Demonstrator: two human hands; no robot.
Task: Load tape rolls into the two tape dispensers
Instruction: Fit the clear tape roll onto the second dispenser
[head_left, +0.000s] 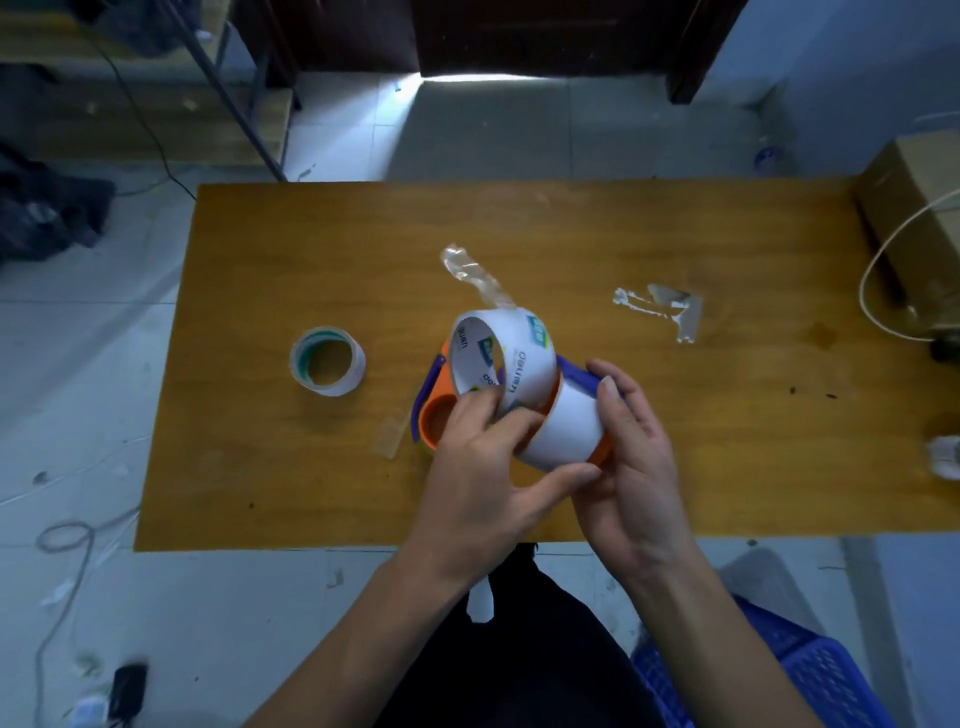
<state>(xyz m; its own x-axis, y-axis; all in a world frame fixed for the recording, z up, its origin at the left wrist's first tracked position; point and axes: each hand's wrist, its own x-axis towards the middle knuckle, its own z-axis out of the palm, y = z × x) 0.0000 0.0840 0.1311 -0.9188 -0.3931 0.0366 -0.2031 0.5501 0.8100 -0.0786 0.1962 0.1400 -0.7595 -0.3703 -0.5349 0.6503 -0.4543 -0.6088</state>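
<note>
Left hand (483, 462) pinches near rim of tape roll (506, 364), fingertips inside core, thumb under. Right hand (631, 447) clasps orange-purple dispenser (566, 426) just beyond its fingers; white drum there. Roll tilted, core axis angling off hub (seating looks unfinished). Loose tape tail (475, 275) trails away. Spare roll (327, 361) lies flat, well left of left fingers. Second dispenser hub (436, 421) empty.
</note>
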